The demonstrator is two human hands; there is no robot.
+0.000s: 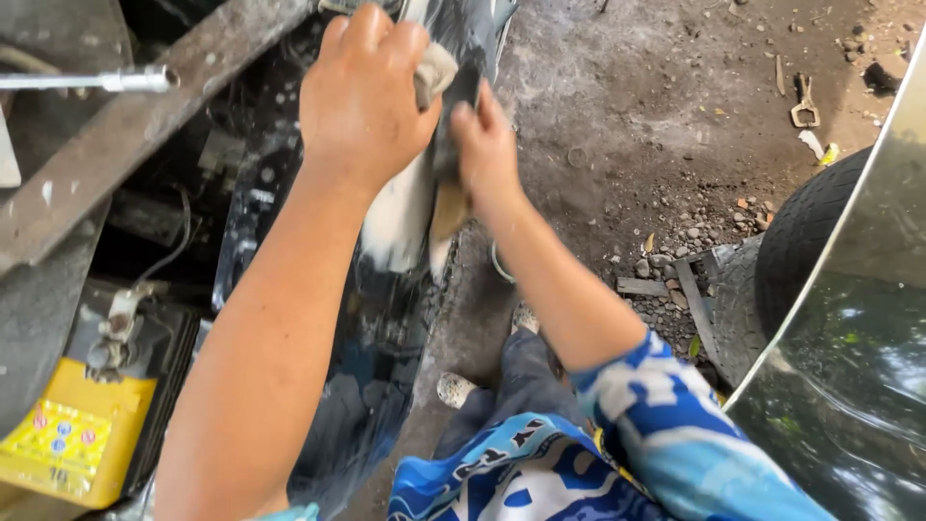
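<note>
Head view: left hand [362,92] gripping rag [434,72].

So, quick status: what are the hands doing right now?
Left hand pressing a cloth on the glossy dark panel. Right hand gripping the panel's edge. Battery at left, tyre at right, both apart from the hands.
</note>
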